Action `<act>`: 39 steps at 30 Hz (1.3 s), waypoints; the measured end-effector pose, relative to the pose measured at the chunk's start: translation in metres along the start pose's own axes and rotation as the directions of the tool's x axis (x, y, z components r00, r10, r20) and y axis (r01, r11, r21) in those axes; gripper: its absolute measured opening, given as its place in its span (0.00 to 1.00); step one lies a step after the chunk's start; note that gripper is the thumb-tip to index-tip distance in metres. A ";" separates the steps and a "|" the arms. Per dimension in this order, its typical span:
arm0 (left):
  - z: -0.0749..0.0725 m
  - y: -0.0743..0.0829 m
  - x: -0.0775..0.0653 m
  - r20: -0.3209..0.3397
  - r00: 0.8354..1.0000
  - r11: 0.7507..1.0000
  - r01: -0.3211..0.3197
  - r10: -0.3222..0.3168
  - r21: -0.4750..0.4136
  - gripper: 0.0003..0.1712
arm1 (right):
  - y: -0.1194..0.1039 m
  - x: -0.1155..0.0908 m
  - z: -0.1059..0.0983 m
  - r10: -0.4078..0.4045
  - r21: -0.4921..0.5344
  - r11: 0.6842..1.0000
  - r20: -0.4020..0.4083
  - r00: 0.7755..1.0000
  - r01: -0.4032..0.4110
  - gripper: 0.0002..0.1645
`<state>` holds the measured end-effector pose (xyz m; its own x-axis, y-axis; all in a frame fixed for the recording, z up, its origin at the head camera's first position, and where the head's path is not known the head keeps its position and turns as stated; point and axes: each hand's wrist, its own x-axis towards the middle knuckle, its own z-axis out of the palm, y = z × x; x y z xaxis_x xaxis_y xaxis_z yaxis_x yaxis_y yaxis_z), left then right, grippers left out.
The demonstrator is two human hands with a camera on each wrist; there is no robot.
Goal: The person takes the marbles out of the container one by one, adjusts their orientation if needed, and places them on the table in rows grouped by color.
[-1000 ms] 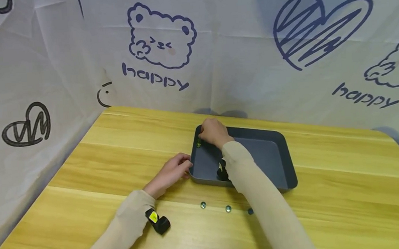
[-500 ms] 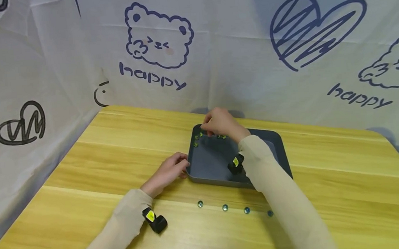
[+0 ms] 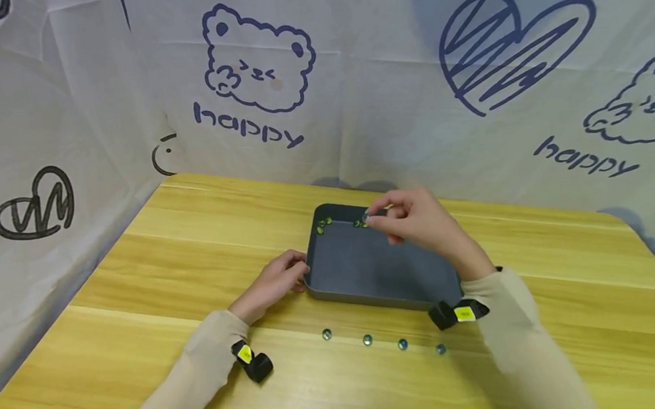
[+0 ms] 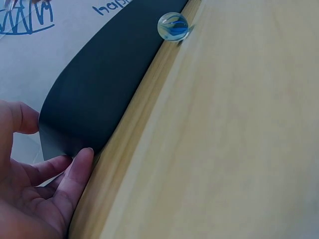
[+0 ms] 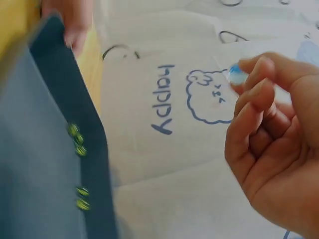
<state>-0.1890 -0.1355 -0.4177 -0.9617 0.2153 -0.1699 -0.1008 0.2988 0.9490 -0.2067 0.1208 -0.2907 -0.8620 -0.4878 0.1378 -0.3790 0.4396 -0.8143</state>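
My right hand (image 3: 421, 219) pinches a clear and blue marble (image 5: 237, 74) between thumb and fingertip, raised over the back of the dark grey tray (image 3: 367, 272). Below, green-yellow marbles (image 3: 322, 226) cluster in the tray's far left corner. A second small group of green-yellow marbles (image 5: 82, 198) lies along the far wall, partly behind my right fingers in the head view. My left hand (image 3: 278, 279) rests its fingertips against the outside of the tray's near left corner. In the left wrist view, no finger is seen hooked over the rim.
Several clear marbles with blue swirls, one of them a marble (image 4: 173, 26) near the tray's front wall, stand in a row on the wooden table (image 3: 193, 253) before the tray. White cloth (image 3: 381, 84) with printed drawings hangs behind and at the left.
My right hand has moved right from the tray's far left corner, uncovering the green-yellow marbles there. The blue marble now shows at its fingertips. My left hand stays at the tray.
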 end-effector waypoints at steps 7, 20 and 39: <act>0.000 0.003 -0.001 0.000 1.000 1.000 0.010 -0.010 0.018 0.23 | 0.015 -0.041 0.005 -0.050 0.248 0.967 0.001 0.999 0.048 0.11; 0.001 0.002 -0.001 0.001 1.000 1.000 0.008 -0.008 0.004 0.23 | 0.041 -0.085 -0.015 -0.326 0.427 0.875 0.174 0.929 0.227 0.20; 0.004 0.004 -0.003 -0.004 1.000 0.999 0.031 -0.031 -0.010 0.23 | 0.080 -0.134 -0.032 -0.222 0.447 0.890 0.255 0.941 0.089 0.17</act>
<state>-0.1855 -0.1312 -0.4142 -0.9590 0.2024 -0.1984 -0.1331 0.2963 0.9458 -0.1321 0.2458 -0.3564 -0.6414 -0.7489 0.1669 -0.2638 0.0110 -0.9645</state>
